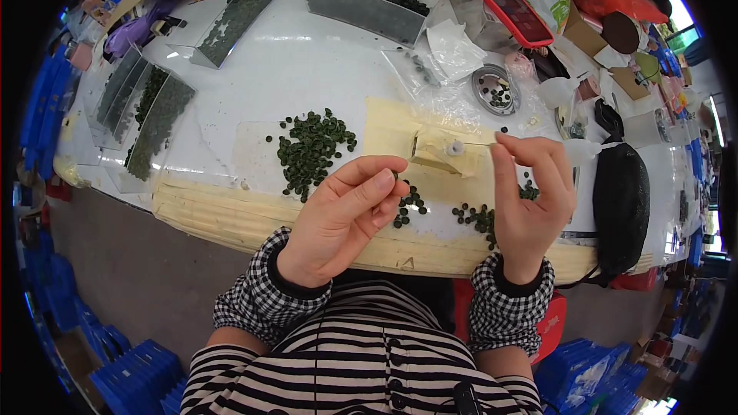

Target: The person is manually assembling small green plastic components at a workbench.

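Observation:
My left hand (346, 211) is closed in a pinch in front of the table's middle. A small dark green round piece (396, 175) shows between its thumb and fingers. My right hand (534, 196) is raised to the right, thumb and forefinger tips brought together; whatever they hold is too small to make out. Between the hands and a little beyond stands a small block wrapped in yellowish tape (444, 150), with a pale round knob (455, 147) on it. A pile of dark green round pieces (311, 146) lies left of it. More loose pieces (480, 219) are scattered near the front edge.
Clear-walled trays of green pieces (373, 4) stand at the back and left. A red-cased phone (507, 4) is propped at the back right, near a round metal dish (496, 91). A black bag (621, 207) hangs over the right edge. Yellowish tape (223, 211) covers the front edge.

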The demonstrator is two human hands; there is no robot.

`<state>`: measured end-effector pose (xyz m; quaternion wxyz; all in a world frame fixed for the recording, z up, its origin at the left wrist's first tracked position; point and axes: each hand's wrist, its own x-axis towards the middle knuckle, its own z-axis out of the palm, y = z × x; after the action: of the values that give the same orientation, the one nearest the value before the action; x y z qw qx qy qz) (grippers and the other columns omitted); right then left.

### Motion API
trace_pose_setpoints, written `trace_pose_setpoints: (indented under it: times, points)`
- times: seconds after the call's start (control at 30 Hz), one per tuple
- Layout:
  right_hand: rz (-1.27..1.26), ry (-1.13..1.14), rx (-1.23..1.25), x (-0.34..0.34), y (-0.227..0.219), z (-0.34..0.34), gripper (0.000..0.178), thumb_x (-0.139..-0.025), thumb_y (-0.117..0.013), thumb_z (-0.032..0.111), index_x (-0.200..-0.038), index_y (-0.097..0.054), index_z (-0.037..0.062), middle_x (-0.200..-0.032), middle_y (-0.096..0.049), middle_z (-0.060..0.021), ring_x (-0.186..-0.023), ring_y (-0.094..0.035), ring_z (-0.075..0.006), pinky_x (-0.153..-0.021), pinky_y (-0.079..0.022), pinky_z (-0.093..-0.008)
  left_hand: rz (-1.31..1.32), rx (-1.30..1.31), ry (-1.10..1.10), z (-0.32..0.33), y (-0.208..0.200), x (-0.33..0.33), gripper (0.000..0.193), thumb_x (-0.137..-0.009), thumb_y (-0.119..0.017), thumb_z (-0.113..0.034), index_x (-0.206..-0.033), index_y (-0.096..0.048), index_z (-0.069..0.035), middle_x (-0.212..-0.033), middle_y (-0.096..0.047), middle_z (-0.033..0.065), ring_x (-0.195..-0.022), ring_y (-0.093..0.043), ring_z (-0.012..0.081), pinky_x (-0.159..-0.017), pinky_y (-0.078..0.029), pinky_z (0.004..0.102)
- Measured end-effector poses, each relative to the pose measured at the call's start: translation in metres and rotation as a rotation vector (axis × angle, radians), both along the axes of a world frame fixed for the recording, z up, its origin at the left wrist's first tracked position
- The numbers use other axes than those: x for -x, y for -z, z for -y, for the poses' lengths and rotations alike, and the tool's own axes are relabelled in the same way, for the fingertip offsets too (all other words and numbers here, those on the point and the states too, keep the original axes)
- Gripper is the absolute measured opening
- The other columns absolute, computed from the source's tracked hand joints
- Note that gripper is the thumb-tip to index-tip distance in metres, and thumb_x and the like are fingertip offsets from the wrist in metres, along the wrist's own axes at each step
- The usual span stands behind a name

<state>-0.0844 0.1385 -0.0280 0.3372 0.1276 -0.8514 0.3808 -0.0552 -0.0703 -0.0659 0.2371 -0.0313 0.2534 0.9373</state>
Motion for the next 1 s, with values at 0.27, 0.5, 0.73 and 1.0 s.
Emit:
trace_pose_setpoints:
  times: [0.27, 0.5, 0.73, 1.0]
  points:
    - [0.024, -0.260, 0.163, -0.018, -0.019, 0.009, 0.009, -0.079, -0.072, 0.001, -0.087, -0.068, -0.0015, -0.083, -0.062, -0.0096, -0.077, -0.058, -0.0198, -0.069, -0.045, -0.0283, -0.010, -0.012, 0.077, -0.002, -0.001, 0.000, 0.029, -0.098, -0.056, -0.010, -0.125, -0.058, 0.001, -0.100, -0.066, 0.0055, -0.082, -0.057, 0.0055, -0.074, -0.048, 0.0185]
    - [0.199, -0.477, 0.378, -0.014, -0.001, 0.021, 0.006, -0.091, -0.060, 0.003, -0.095, -0.061, -0.0020, -0.089, -0.062, -0.0106, -0.080, -0.061, -0.0186, -0.074, -0.049, -0.0276, -0.052, 0.144, 0.101, -0.003, -0.002, -0.004, 0.027, -0.096, -0.060, -0.010, -0.120, -0.062, 0.002, -0.102, -0.067, 0.0056, -0.078, -0.054, 0.0055, -0.068, -0.046, 0.0189]
    - [0.292, -0.531, 0.471, -0.014, -0.001, 0.027, 0.005, -0.094, -0.056, 0.000, -0.095, -0.058, -0.0043, -0.092, -0.061, -0.0110, -0.081, -0.066, -0.0157, -0.072, -0.054, -0.0249, -0.053, 0.180, 0.080, -0.005, -0.002, -0.004, 0.026, -0.096, -0.060, -0.010, -0.119, -0.063, 0.001, -0.107, -0.067, 0.0062, -0.078, -0.053, 0.0062, -0.066, -0.044, 0.0197]
    - [0.290, -0.533, 0.459, -0.014, 0.001, 0.026, 0.005, -0.093, -0.057, 0.000, -0.096, -0.059, -0.0035, -0.091, -0.061, -0.0111, -0.082, -0.066, -0.0162, -0.073, -0.054, -0.0255, -0.036, 0.186, 0.069, -0.005, -0.007, -0.004, 0.026, -0.096, -0.060, -0.011, -0.119, -0.063, 0.001, -0.105, -0.067, 0.0066, -0.076, -0.051, 0.0056, -0.066, -0.043, 0.0189]
